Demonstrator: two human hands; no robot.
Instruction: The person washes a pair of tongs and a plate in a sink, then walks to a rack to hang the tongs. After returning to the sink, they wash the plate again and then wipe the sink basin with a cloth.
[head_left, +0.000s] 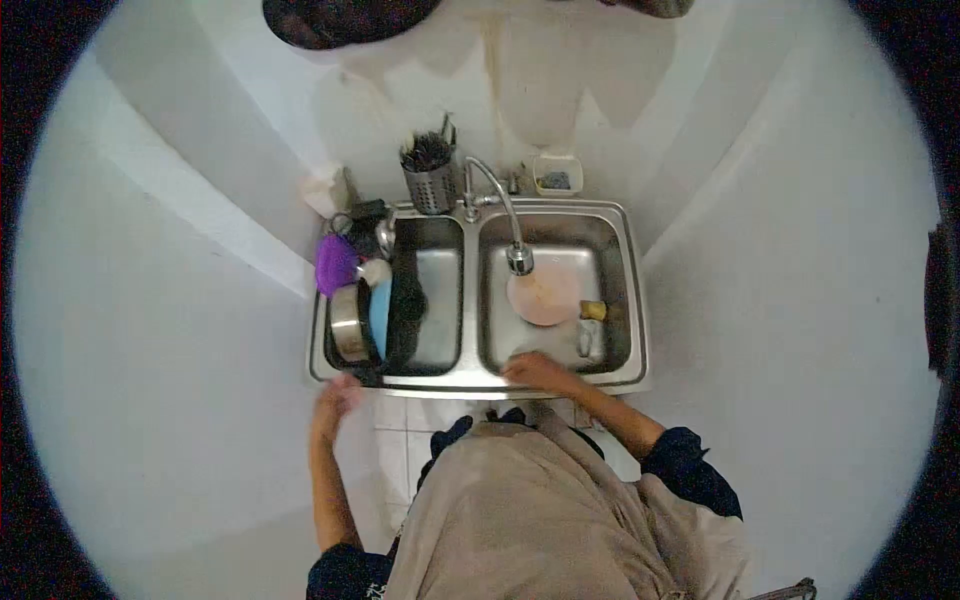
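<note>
My left hand (338,402) is at the front left corner of the steel double sink (470,378), smeared by motion, so its fingers cannot be made out. Near it, a steel pot (349,322) and a light blue dish (380,318) stand tilted on edge in the left basin. Over the front rim of the right basin is my right hand (538,371), fingers curled together; whatever they hold, if anything, is hidden. A pale pink plate (543,296) lies in the right basin below the faucet (519,258). Beside it are a yellow sponge (593,310) and a whitish object (590,338).
A purple cloth or scrubber (335,265) sits at the left basin's edge. Behind the sink stand a perforated cutlery holder (433,188) full of utensils and a small white container (557,175). Walls close in on both sides. A dark pan (350,20) hangs above.
</note>
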